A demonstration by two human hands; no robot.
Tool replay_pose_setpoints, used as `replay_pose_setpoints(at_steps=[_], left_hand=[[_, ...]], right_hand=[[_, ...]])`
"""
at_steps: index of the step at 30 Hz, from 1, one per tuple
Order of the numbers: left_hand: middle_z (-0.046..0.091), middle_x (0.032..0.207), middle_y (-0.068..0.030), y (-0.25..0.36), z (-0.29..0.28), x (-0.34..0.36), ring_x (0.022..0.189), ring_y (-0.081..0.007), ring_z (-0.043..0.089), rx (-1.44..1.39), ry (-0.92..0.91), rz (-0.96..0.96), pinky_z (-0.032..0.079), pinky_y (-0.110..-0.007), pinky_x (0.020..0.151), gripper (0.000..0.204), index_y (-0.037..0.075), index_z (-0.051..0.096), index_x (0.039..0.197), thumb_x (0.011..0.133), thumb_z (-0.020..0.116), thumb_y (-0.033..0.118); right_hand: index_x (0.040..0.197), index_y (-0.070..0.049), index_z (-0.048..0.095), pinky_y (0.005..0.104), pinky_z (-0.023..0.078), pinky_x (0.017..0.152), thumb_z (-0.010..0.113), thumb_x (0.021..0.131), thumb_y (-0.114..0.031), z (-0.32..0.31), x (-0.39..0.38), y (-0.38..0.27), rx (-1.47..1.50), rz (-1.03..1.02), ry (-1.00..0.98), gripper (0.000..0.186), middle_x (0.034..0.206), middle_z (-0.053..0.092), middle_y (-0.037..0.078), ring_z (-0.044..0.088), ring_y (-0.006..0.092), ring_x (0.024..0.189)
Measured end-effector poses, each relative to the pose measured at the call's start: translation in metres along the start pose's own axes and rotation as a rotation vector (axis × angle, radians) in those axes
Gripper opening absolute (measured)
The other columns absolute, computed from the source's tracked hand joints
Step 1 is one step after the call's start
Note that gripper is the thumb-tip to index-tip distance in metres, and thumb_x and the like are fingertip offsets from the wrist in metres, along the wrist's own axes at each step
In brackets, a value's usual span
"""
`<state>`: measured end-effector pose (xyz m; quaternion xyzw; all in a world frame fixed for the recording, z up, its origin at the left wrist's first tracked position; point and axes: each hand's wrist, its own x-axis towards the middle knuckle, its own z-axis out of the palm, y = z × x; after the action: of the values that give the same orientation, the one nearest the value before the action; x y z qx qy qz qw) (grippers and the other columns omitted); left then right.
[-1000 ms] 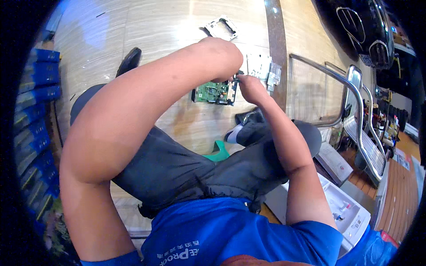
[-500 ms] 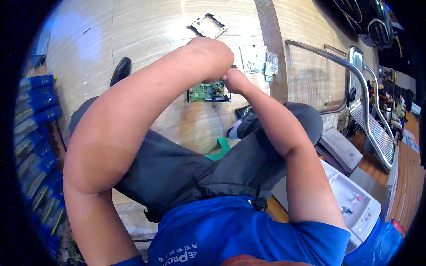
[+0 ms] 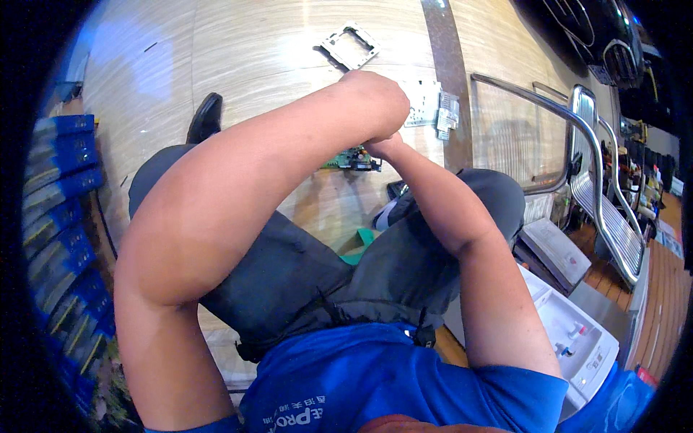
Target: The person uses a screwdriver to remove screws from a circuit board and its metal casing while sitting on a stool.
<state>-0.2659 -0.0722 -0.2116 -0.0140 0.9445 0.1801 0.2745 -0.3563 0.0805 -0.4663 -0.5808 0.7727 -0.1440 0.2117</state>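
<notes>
My left hand (image 3: 382, 101) bends down over a green circuit board (image 3: 335, 164) on the floor, its fingers hidden under the back of the hand. Just below it, my right hand (image 3: 384, 147) is closed, fingertips tucked against the left hand, and whatever they pinch is out of sight. Both hands are at the board's far right part. Dark components show along the board's near edge; the rest is covered by my left forearm.
Beyond my hands lie a white rectangular frame (image 3: 365, 58), a pale sheet dotted with small parts (image 3: 422, 105) and a silvery packet (image 3: 447, 115). A metal-framed chair (image 3: 588, 177) stands at right, near a white water dispenser (image 3: 577, 332). Green strap (image 3: 359, 252) lies between my legs. Blue-topped packages (image 3: 68, 173) line the left.
The view has shifted slightly, so the floor things sit a little lower and further right. My left hand and forearm now cover more of the circuit board.
</notes>
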Motion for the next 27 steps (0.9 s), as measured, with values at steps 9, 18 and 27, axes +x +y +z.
replay_pose_setpoints(at_steps=[9,18,27], left_hand=[[0.073,0.113,-0.0093,0.008,-0.002,0.010,0.104,-0.0253,0.070,-0.007,-0.054,0.001,0.055,-0.041,0.082,0.028,0.011,0.076,0.106,0.078,0.073,0.009],[0.074,0.100,-0.0144,0.006,0.000,0.010,0.094,-0.0293,0.071,-0.008,0.024,0.041,0.058,-0.042,0.077,0.025,0.004,0.076,0.097,0.083,0.075,0.025],[0.074,0.103,-0.0139,0.002,-0.004,0.005,0.096,-0.0286,0.071,-0.012,0.015,0.042,0.058,-0.042,0.078,0.027,0.005,0.076,0.100,0.083,0.075,0.026]], right_hand=[[0.121,-0.012,0.064,0.0419,0.052,0.090,0.055,0.091,-0.024,0.045,0.003,0.019,0.171,-0.025,0.132,0.033,0.120,0.068,0.015,0.064,0.0350,0.111],[0.122,-0.012,0.064,0.0412,0.051,0.091,0.055,0.092,-0.025,0.040,0.008,0.009,0.224,0.021,0.097,0.034,0.122,0.067,0.015,0.063,0.0340,0.113],[0.123,-0.012,0.064,0.0405,0.050,0.093,0.055,0.093,-0.026,0.042,0.010,0.007,0.223,0.024,0.058,0.035,0.123,0.067,0.014,0.062,0.0331,0.115]])
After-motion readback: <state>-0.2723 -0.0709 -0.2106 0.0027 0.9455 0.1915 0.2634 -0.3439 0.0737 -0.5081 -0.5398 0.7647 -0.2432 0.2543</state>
